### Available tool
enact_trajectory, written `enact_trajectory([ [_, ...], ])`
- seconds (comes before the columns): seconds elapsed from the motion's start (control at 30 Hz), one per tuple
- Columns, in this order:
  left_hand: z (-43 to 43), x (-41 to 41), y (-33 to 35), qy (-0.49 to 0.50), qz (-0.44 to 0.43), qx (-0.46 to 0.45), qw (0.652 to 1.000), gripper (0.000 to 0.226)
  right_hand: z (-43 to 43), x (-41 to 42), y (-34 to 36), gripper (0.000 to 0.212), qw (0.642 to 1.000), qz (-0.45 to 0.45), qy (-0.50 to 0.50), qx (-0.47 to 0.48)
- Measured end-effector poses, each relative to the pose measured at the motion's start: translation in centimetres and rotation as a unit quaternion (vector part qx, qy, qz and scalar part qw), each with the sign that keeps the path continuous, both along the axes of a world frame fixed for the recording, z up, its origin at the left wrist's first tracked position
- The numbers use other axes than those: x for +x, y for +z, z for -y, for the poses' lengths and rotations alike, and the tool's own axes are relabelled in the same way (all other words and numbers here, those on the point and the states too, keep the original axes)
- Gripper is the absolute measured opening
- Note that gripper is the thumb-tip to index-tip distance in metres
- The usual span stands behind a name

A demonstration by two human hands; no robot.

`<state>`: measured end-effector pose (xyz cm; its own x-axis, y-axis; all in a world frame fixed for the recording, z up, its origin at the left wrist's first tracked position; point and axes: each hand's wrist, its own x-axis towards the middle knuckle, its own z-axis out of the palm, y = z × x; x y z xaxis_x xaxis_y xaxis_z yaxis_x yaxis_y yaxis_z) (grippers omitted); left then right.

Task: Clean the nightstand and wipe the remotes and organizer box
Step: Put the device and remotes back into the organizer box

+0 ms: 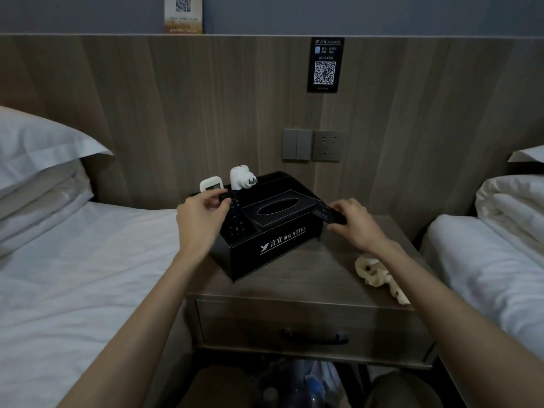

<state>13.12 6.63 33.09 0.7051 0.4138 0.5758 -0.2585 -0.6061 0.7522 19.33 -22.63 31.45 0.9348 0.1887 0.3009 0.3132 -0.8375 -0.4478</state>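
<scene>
A black organizer box [273, 254] with a tissue slot and white hotel lettering stands on the wooden nightstand [294, 287]. My left hand [200, 219] pinches the top of a black remote [235, 216] that stands in the box's left compartment. My right hand [353, 222] grips a second black remote [328, 214] at the box's right end. A white remote [210, 184] and a white plug-in device [240, 178] stick up from the back compartment. A crumpled cream cloth [374, 272] lies on the nightstand under my right forearm.
Beds with white sheets flank the nightstand, a pillow [44, 148] on the left. A wall switch [296, 144] and socket [326, 145] sit behind the box. The nightstand drawer [312, 334] is closed. A bin with bottles [294, 384] stands below.
</scene>
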Motion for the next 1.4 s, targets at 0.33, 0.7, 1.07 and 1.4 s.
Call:
enact_trajectory([
  [0.33,-1.3,-1.0,0.0,-0.037,-0.040,0.004,0.999,0.021,-9.0,-6.1,7.2,0.047,0.966,0.053,0.105,0.231],
  [0.7,-3.5,-3.5,-1.9,-0.044,-0.092,0.030,0.994,0.035,-16.4,-5.0,6.3,0.049,0.931,0.053,0.117,0.341],
  [1.07,-2.4,-3.6,-3.7,-0.100,-0.139,-0.015,0.985,0.051,-17.3,-3.1,3.9,0.050,0.968,0.044,0.112,0.219],
  [1.4,-2.1,-3.5,-4.1,-0.119,-0.152,-0.043,0.980,0.054,-16.1,-3.4,1.2,0.082,0.983,0.057,0.118,0.126],
])
